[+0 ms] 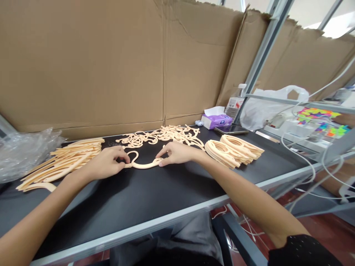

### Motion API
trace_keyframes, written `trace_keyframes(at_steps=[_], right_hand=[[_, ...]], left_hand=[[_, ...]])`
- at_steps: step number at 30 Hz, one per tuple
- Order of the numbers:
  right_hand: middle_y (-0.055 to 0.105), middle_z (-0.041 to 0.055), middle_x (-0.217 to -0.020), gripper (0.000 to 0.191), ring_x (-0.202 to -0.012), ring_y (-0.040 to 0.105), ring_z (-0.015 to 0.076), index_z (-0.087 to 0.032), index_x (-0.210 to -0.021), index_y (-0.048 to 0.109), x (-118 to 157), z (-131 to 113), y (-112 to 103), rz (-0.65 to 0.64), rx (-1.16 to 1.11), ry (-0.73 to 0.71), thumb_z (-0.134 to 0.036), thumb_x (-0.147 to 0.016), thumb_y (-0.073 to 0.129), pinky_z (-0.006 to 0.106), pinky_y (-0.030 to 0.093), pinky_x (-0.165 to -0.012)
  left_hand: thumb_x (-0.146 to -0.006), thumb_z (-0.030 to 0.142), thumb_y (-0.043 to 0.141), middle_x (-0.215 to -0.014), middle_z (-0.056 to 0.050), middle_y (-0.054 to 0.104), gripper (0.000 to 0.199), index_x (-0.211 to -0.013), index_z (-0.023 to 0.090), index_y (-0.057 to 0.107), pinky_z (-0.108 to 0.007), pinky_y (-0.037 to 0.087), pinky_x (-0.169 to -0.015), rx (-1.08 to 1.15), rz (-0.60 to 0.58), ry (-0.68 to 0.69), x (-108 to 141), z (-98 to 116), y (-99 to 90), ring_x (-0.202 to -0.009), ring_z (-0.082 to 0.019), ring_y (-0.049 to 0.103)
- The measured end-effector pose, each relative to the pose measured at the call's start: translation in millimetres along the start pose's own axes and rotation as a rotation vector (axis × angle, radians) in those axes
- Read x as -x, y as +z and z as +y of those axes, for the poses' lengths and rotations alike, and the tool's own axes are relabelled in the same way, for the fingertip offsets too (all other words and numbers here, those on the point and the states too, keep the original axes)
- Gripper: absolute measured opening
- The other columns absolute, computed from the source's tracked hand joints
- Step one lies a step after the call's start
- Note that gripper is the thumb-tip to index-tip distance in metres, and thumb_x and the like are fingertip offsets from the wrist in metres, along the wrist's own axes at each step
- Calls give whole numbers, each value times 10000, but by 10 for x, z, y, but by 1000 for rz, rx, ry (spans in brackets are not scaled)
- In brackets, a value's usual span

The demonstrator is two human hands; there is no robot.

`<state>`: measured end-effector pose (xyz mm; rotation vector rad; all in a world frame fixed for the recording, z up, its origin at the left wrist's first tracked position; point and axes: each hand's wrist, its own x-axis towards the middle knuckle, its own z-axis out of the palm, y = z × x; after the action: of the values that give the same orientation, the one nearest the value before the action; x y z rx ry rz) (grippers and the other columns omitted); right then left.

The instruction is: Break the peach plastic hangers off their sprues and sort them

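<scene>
Between my hands is a cream plastic clothes hanger (144, 166) with a curved arm and a round hook, just above the black tabletop (155, 195). My left hand (109, 162) pinches its left end beside the hook. At the right end, the thumb and fingers of my right hand (176, 153) close on the curved arm. Loose cream hooks (177, 133) lie heaped behind my hands. A pile of long cream hanger arms (74, 159) is left of my left hand. Stacked cream hanger pieces with oval openings (230, 149) lie right of my right hand.
Cardboard (111, 66) walls off the back. A purple tissue pack (217, 120), a phone (231, 129) and a plastic bottle (235, 101) stand or lie at back right. Clear plastic wrap (30, 151) sits at far left. White cables (307, 162) hang past the right end.
</scene>
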<state>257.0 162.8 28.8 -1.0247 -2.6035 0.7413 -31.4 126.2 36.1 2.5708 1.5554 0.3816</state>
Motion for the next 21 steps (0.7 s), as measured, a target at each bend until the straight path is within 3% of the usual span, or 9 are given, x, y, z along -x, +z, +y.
trace_keyframes(at_steps=[3,8,12,21], right_hand=[[632,-20,-696,416,-610,476,102,-226,-1123,757,5,-26,-11,-62,-9,-28,-400,-746,732,240,295,-586],[518,-56,-578,451,-549,426,86,-224,-1135,751,22,-90,-15,-137,-31,-29,-434,-736,748,237,265,-551],[512,-59,-575,444,-534,428,81,-198,-1129,752,32,-105,-9,-145,-41,-53,-413,-740,750,238,273,-535],[531,-55,-569,456,-539,448,85,-188,-1118,756,18,-109,34,-131,-68,-95,-437,-737,751,238,301,-558]], left_hand=[[-684,295,474,-841,-37,646,269,-809,236,704,-306,443,-651,-13,19,-49,-16,-42,22,-708,-199,592],[-705,346,526,-831,-57,640,252,-913,220,594,-326,417,-637,-145,185,-171,-23,-169,26,-739,-248,613],[-757,466,534,-703,-42,637,310,-947,221,547,-334,396,-577,-162,124,-323,-5,-230,37,-630,-265,609],[-836,418,484,-1029,-110,661,407,-1157,183,568,-386,501,-793,-44,117,-89,-15,-88,135,-836,-256,651]])
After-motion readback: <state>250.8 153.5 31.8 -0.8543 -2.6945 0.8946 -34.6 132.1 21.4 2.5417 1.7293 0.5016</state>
